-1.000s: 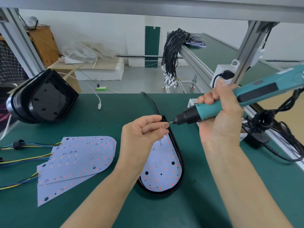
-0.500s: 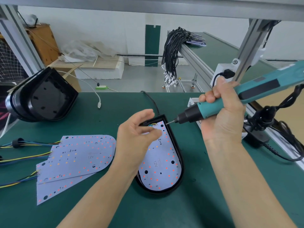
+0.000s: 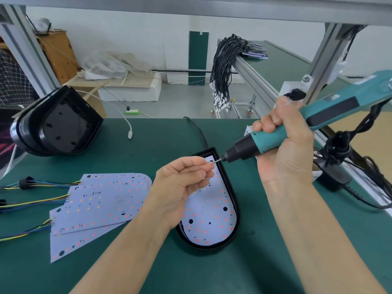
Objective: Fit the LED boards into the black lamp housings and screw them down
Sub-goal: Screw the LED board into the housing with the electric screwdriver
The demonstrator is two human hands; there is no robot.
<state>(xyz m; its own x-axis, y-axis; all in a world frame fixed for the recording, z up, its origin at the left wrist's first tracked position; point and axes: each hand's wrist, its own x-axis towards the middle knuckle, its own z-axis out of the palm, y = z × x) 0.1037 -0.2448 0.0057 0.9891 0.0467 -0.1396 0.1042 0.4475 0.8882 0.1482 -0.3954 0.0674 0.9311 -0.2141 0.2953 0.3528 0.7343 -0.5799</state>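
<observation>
Two bare hands work at centre frame over the green bench mat [image 3: 212,272]. Nearest the camera, the black lamp housing [image 3: 234,200] lies flat at lower centre with a white LED board [image 3: 209,217] seated inside it. The left hand [image 3: 180,187] hovers over the housing's upper half, thumb and fingers pinching a small screw [image 3: 212,162]. The right hand [image 3: 286,145] is clenched round a teal electric screwdriver [image 3: 297,128], whose bit tip meets the screw just above the board's top end. At lower left of the frame, a fanned stack of loose LED boards [image 3: 99,206] lies on the mat, coloured wire leads [image 3: 31,202] running off the left edge. Further back, at left, a stack of empty black housings [image 3: 59,126] lies tilted on its side. At upper centre, a bundle of black cables [image 3: 224,66] hangs over an aluminium rail [image 3: 254,79].
</observation>
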